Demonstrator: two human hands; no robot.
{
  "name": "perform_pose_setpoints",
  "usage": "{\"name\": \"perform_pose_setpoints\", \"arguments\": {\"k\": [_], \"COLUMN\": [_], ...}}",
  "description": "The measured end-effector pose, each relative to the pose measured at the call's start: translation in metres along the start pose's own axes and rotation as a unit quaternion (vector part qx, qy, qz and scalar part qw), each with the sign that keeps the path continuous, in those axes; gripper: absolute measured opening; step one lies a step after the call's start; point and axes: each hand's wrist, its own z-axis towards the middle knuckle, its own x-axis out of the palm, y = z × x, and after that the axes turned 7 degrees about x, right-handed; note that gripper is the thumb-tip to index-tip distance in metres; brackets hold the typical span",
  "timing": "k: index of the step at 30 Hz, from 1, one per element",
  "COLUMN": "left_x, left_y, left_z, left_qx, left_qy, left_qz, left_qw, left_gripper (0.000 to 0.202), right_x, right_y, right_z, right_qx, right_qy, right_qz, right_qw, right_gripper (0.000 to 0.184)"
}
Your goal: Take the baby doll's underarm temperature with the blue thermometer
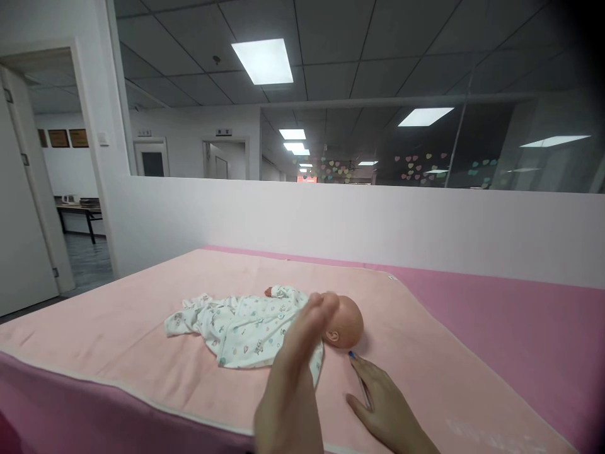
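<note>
A baby doll (348, 323) lies on its back on the peach-coloured sheet (397, 391), its bare head to the right. It wears a white printed outfit (246, 331). My left hand (302, 353) is raised edge-on before the doll's upper body, hiding its face and part of the chest. Its fingers are stretched out and nothing shows in them; contact with the doll cannot be made out. Just below the head, my right hand (382, 400) is low over the sheet. Its fingers lie along a thin pale stick (365, 394) with a blue tip, perhaps a thermometer, with the thumb apart.
Beneath the sheet is a pink padded surface (534, 334), with its edge along the front left. A white wall (359, 221) with windows above it borders the back. On the far left, a door (23, 202) stands ajar beside a room with a table (80, 210).
</note>
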Motion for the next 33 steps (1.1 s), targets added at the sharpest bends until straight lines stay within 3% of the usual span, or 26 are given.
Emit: {"name": "perform_pose_setpoints", "arguments": {"k": [2,5,8,11,13,16,18,20,24,28,33], "left_x": [-0.006,-0.014,-0.024,-0.026,-0.019,-0.001,0.007,0.009,0.003,-0.001,0.002], "left_y": [0.016,0.069,0.126,0.157,0.164,0.169,0.176,0.184,0.194,0.194,0.197], "left_z": [0.01,0.027,0.031,0.021,0.01,-0.007,-0.016,-0.022,-0.025,-0.028,-0.032], "left_qx": [0.009,-0.051,-0.116,-0.119,-0.094,0.003,0.025,0.008,-0.009,0.031,0.057], "left_qy": [0.026,0.086,0.111,0.134,0.169,0.247,0.233,0.191,0.161,0.181,0.16], "left_qz": [0.026,0.096,0.163,0.225,0.275,0.337,0.369,0.386,0.389,0.389,0.391], "left_qw": [0.999,0.99,0.974,0.958,0.942,0.909,0.899,0.903,0.907,0.903,0.905], "left_gripper": [0.042,0.031,0.026,0.025,0.023,0.016,0.018,0.023,0.027,0.023,0.016], "right_x": [0.0,0.001,-0.001,-0.006,-0.007,0.004,0.017,0.031,0.049,0.056,0.061], "right_y": [-0.004,-0.008,0.003,0.037,0.069,0.116,0.139,0.151,0.15,0.137,0.131], "right_z": [0.001,0.002,0.003,0.014,0.032,0.068,0.092,0.109,0.116,0.115,0.118], "right_qx": [-0.021,-0.031,-0.044,-0.087,-0.131,-0.153,-0.137,-0.117,-0.12,-0.118,-0.107], "right_qy": [0.038,0.053,-0.015,-0.092,-0.107,-0.156,-0.204,-0.232,-0.259,-0.268,-0.249], "right_qz": [-0.018,-0.027,-0.001,0.054,0.093,0.165,0.212,0.24,0.255,0.28,0.276], "right_qw": [0.999,0.998,0.999,0.99,0.981,0.962,0.946,0.935,0.924,0.914,0.922], "right_gripper": [0.067,0.064,0.046,0.031,0.028,0.027,0.026,0.024,0.024,0.022,0.022]}}
